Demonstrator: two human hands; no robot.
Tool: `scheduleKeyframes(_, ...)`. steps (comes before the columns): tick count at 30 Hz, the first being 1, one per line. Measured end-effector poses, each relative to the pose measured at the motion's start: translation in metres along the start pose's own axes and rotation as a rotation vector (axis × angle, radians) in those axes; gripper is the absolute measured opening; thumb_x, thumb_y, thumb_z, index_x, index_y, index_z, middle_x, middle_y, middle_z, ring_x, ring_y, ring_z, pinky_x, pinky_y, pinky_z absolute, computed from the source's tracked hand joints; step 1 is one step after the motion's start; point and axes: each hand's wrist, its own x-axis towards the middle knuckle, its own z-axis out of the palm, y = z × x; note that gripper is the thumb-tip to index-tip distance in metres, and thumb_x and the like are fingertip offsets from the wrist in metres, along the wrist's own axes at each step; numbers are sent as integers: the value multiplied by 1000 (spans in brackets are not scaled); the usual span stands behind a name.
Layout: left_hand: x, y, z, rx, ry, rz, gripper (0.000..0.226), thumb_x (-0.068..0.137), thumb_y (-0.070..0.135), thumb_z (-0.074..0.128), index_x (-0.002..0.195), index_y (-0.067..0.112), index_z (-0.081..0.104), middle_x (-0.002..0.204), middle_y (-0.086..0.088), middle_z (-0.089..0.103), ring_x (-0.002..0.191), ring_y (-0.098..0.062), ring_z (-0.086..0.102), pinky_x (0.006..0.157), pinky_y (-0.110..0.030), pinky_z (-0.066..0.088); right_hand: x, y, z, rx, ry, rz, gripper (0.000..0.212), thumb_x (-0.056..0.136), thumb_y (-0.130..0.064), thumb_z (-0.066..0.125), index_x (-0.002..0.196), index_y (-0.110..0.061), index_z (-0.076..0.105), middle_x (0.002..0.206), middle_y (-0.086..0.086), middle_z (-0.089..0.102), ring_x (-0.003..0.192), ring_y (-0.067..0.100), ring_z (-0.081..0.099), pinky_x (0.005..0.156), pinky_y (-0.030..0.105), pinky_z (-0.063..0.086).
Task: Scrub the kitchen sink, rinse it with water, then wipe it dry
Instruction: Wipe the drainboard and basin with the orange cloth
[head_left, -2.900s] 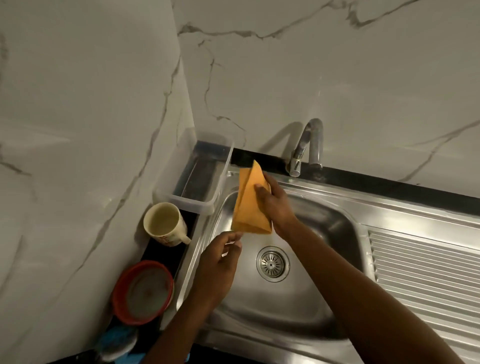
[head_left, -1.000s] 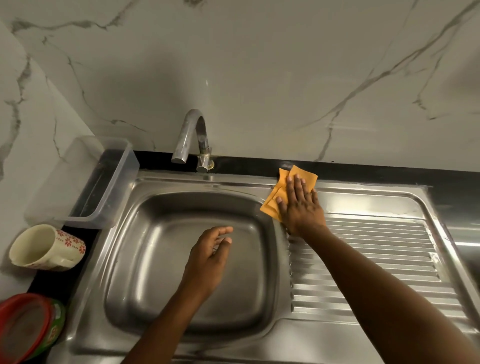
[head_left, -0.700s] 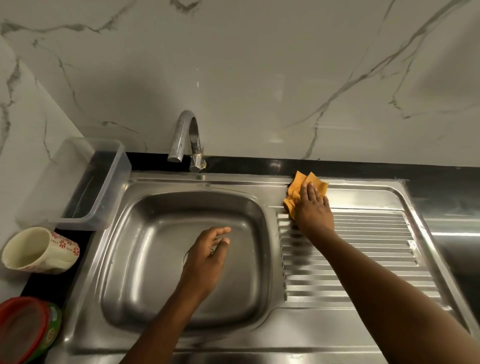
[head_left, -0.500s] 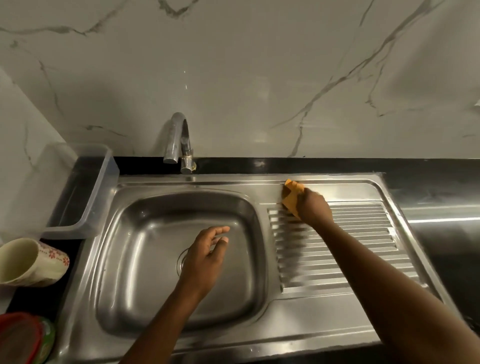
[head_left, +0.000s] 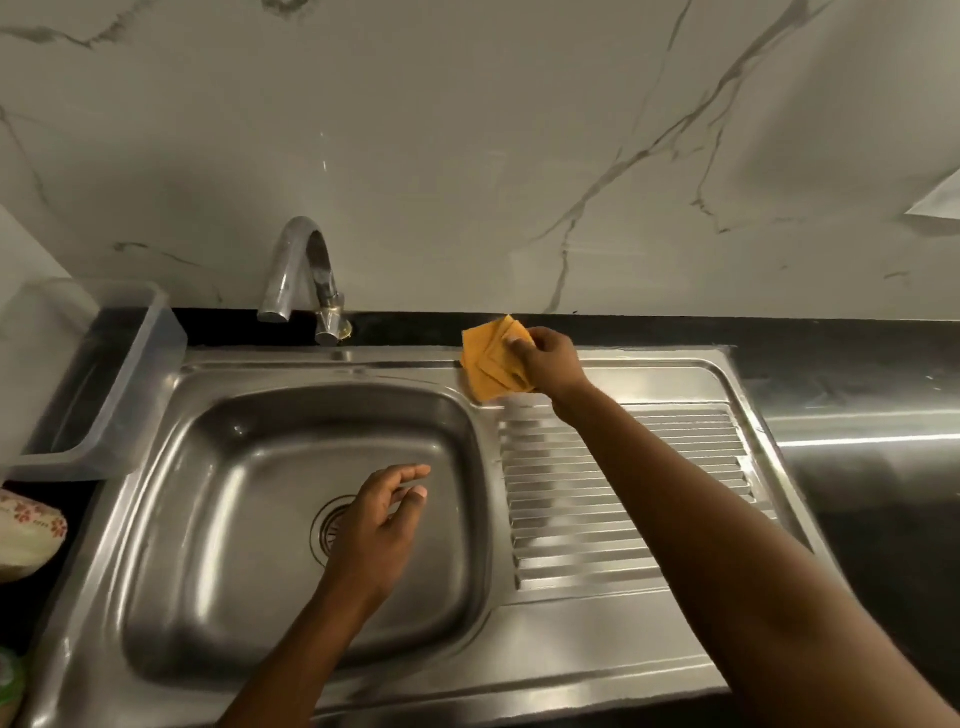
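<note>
Head view: our right hand (head_left: 548, 364), gripping the cloth (head_left: 488, 366), has slid off the ridges (head_left: 649, 467) to the sink (head_left: 395, 357) back rim, centre frame; our left hand (head_left: 379, 530) hangs relaxed above the basin (head_left: 223, 519). Drying likely continues.

I look at a white marble-look back wall (head_left: 467, 130) with thin grey veins; it meets a second pale wall (head_left: 26, 249) at the far left, and a pale sheet corner (head_left: 940, 205) pokes in at the right edge. A glossy black counter (head_left: 675, 330) runs along the foot of the wall, with a clear plastic tub (head_left: 130, 395) on its left end and, nearer me, a cream cup with red flowers (head_left: 28, 535) cut off by the frame. The light is dim and warm, and I catch one bright streak across the shiny grey surface (head_left: 857, 415) on the right.
</note>
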Motion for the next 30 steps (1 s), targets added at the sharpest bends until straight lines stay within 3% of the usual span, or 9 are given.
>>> scheduleKeyframes(3,3,-7,22,25,70,-2,26,103,17,60,121,34,68,124,20,66,113,12,59,80,-1,43,26,27,-3,-635,250,-260,50,100,-28,63,147,-24,48,153,4,50,142,28,46,114,46,45)
scheduleKeyframes(6,4,-12,47,13,72,-40,27,104,19,60,119,40,67,126,22,66,116,7,60,86,-10,44,32,52,5,-1033,-46,-505,67,106,-44,44,165,-29,16,173,2,9,160,28,3,128,52,8)
scheduleKeyframes(8,5,-11,66,10,77,-53,28,104,18,59,117,42,66,126,22,65,113,15,58,86,-11,43,33,71,11,-1196,-171,-584,67,108,-54,21,166,-28,2,174,2,-3,160,28,-8,127,59,1)
scheduleKeyframes(11,9,-5,89,7,81,-57,27,104,18,57,122,36,67,125,24,64,109,23,55,85,-7,42,40,93,-3,-1260,-173,-637,67,107,-55,5,165,-25,-9,173,2,-11,159,27,-12,126,57,-1)
scheduleKeyframes(15,18,-1,111,-7,89,-58,24,105,23,58,124,34,68,126,19,68,117,7,61,93,-17,45,54,106,-44,-1256,-170,-657,67,107,-56,4,164,-26,-14,173,0,-16,159,24,-16,127,54,-1)
scheduleKeyframes(19,27,4,129,-12,79,-46,23,104,32,59,125,35,69,128,17,69,120,1,63,100,-25,48,58,117,-76,-1205,-167,-605,67,108,-56,8,163,-27,-16,172,-2,-18,158,23,-19,127,53,-2)
scheduleKeyframes(27,34,17,145,3,53,-49,29,97,40,56,124,39,67,129,19,67,123,0,60,97,-20,44,65,143,-155,-1130,-108,-419,67,108,-59,5,161,-30,-24,169,-5,-27,156,21,-25,127,51,-6)
scheduleKeyframes(30,34,19,152,0,43,-49,24,105,25,57,124,38,67,131,18,66,124,-3,60,97,-21,45,67,150,-180,-1109,-93,-352,67,107,-59,4,161,-29,-24,169,-4,-28,155,20,-26,127,52,-6)
